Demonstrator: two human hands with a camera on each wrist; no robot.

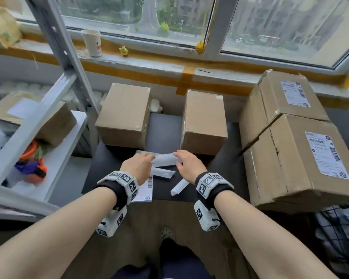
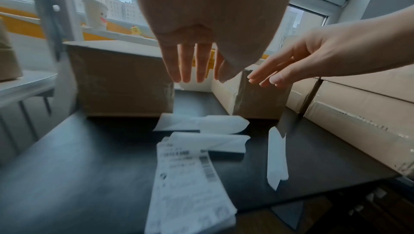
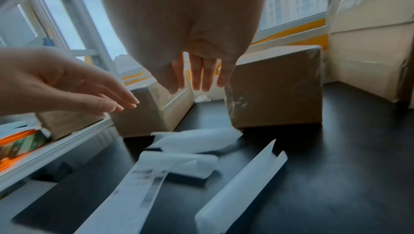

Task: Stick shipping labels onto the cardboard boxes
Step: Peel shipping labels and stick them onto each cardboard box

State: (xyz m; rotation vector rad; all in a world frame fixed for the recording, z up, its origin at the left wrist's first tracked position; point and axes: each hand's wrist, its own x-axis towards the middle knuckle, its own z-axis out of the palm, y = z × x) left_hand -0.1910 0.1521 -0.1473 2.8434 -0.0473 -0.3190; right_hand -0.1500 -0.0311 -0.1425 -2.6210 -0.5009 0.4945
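Observation:
Two plain cardboard boxes stand on the dark table (image 1: 226,178), a left box (image 1: 125,115) and a right box (image 1: 205,121), both without labels. In front of them lie curled white backing papers (image 1: 163,160) and a printed shipping label strip (image 1: 145,190), (image 2: 190,176), (image 3: 134,193). My left hand (image 1: 138,164), (image 2: 192,71) and my right hand (image 1: 187,162), (image 3: 199,78) hover over those papers. The fingers of both are straight and hold nothing. Another rolled backing paper (image 1: 179,187), (image 3: 241,184) lies under my right wrist.
Two larger boxes (image 1: 280,97), (image 1: 296,158) with labels on top are stacked at the right. A grey metal shelf (image 1: 48,137) with a box and an orange tape dispenser (image 1: 31,164) stands left. A paper cup (image 1: 92,43) and yellow toy (image 1: 123,51) sit on the windowsill.

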